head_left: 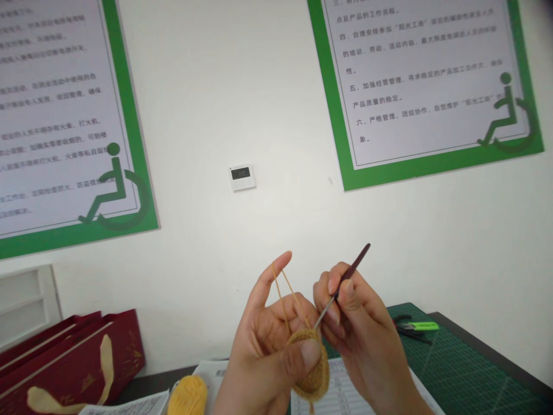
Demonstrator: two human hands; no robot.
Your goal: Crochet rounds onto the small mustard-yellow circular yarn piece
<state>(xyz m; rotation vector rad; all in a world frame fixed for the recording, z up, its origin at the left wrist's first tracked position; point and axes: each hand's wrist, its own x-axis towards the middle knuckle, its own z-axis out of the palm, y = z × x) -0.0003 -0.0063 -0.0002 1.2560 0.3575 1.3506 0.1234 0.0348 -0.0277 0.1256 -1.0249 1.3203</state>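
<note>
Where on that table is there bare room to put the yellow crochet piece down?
The green cutting mat is bare on its near right part, between the green-handled snips and the table's dark edge. The left is crowded: printed sheets in the middle, a yellow yarn ball, red bags.

the ball of yarn (188, 396) lies left of the hands, the cutting mat (458, 369) right, snips (415, 328) on it.

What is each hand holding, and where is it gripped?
The left hand pinches the yellow crochet piece at its upper edge; the right hand grips the crochet hook mid-shaft.
</note>
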